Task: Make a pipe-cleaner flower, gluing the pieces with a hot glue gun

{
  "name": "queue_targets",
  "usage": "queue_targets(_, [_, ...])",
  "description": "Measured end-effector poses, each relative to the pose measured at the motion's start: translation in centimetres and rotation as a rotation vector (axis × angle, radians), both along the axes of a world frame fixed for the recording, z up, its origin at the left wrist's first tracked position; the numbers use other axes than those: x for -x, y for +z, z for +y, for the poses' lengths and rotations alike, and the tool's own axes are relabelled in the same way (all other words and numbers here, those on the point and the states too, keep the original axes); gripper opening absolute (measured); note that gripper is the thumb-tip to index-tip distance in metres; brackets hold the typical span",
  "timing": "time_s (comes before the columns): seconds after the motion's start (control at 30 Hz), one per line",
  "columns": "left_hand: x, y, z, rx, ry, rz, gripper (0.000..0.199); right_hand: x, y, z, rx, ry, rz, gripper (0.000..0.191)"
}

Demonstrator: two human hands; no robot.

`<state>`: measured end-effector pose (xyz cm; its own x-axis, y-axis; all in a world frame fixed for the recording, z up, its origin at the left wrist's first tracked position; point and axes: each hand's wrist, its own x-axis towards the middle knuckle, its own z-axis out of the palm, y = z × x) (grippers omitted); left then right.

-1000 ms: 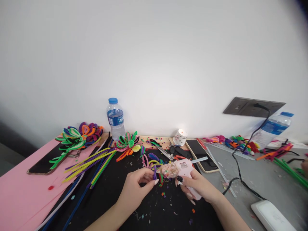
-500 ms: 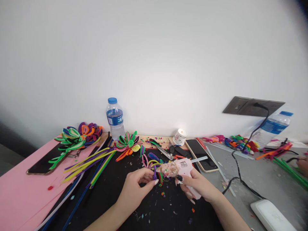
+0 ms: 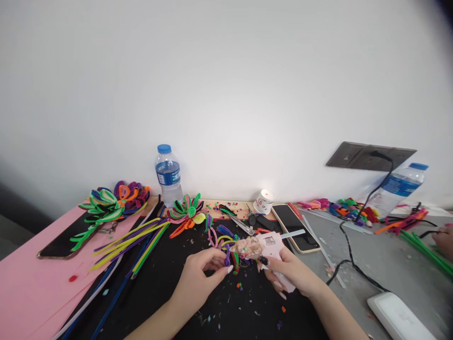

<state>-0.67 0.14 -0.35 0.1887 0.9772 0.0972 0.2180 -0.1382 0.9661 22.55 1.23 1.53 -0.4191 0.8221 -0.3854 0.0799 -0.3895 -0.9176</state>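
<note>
Between the thumb and fingers of my left hand (image 3: 203, 269) is a small purple pipe cleaner piece (image 3: 227, 259). My right hand (image 3: 292, 271) grips a pale pink hot glue gun (image 3: 274, 248), with a clear glue stick (image 3: 293, 234) poking out of its back. The gun's front is crusted with lumpy, coloured residue, and its tip points left, right at the purple piece; whether they touch I cannot tell. Behind my fingers lie looped pipe cleaners (image 3: 226, 231) in purple, pink and yellow, and red-green loops (image 3: 235, 262) hang just under the gun.
Scissors (image 3: 242, 224), a paper cup (image 3: 264, 202) and a phone (image 3: 295, 228) lie behind the gun. To the left are pipe cleaner flowers (image 3: 186, 212), loose stems (image 3: 130, 241), a bottle (image 3: 168, 177) and another phone (image 3: 60, 238). A black cord (image 3: 348, 243) crosses the right side, near another person's hand (image 3: 444, 242).
Both hands, the glue gun and the purple piece hold almost the same position. The view has shifted very slightly, and the other person's hand at the right shows a little more.
</note>
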Motion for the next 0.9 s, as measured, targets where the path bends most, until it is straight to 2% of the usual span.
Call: queue_targets(0.9, [-0.03,0.33,-0.04,0.002,-0.011,-0.007,0.008,-0.06,0.21,0.0,0.008,-0.051,0.023,0.042])
